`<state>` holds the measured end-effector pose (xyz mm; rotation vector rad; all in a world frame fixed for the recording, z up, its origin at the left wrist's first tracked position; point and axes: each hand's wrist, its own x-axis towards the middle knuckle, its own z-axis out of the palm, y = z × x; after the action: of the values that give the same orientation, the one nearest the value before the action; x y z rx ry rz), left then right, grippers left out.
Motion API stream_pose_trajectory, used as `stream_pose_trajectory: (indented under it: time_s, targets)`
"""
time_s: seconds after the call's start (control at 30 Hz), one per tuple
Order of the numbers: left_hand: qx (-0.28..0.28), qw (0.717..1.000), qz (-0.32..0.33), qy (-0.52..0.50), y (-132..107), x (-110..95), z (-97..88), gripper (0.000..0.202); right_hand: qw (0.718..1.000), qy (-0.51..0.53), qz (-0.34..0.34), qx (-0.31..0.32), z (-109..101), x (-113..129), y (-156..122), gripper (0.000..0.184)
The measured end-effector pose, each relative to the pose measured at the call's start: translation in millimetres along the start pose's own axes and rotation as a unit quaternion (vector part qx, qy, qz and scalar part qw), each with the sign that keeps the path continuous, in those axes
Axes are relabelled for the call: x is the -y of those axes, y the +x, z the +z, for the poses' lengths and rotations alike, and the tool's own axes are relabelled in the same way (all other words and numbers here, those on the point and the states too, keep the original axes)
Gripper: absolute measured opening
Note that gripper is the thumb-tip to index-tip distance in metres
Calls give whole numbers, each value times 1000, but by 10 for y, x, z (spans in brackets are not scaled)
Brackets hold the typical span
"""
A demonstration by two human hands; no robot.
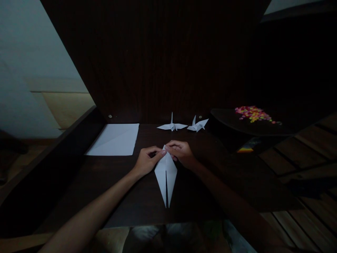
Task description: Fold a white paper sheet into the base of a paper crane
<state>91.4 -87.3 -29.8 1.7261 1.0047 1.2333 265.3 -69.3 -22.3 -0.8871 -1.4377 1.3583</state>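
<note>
A folded white paper shape (166, 175), long and kite-like with two points toward me, lies on the dark wooden table (123, 189). My left hand (146, 161) pinches its top left edge with curled fingers. My right hand (181, 151) pinches the top tip from the right. Both hands meet at the far end of the paper. Two finished white paper cranes (172, 126) (198, 124) stand beyond the hands near the table's back edge.
A flat white sheet (114, 139) lies at the back left of the table. A dark wooden panel (163, 59) rises behind. At the right, a dark round surface (229, 121) carries a heap of small coloured bits (252, 113). Wooden floor slats (310, 154) show further right.
</note>
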Motion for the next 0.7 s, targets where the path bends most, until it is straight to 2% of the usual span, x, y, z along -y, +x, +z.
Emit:
stream_pose_trajectory:
  time_s: [0.3, 0.5, 0.7]
  targets:
    - [5, 1000, 3, -1, -11, 15, -4, 29, 997, 50, 46, 25, -31, -57, 24, 31]
    - [13, 1000, 8, 0, -8, -3, -5, 27, 996, 62, 49, 26, -22, -32, 28, 28]
    - [23, 1000, -9, -17, -15, -27, 15, 27, 998, 50, 31, 1, -13, -65, 31, 27]
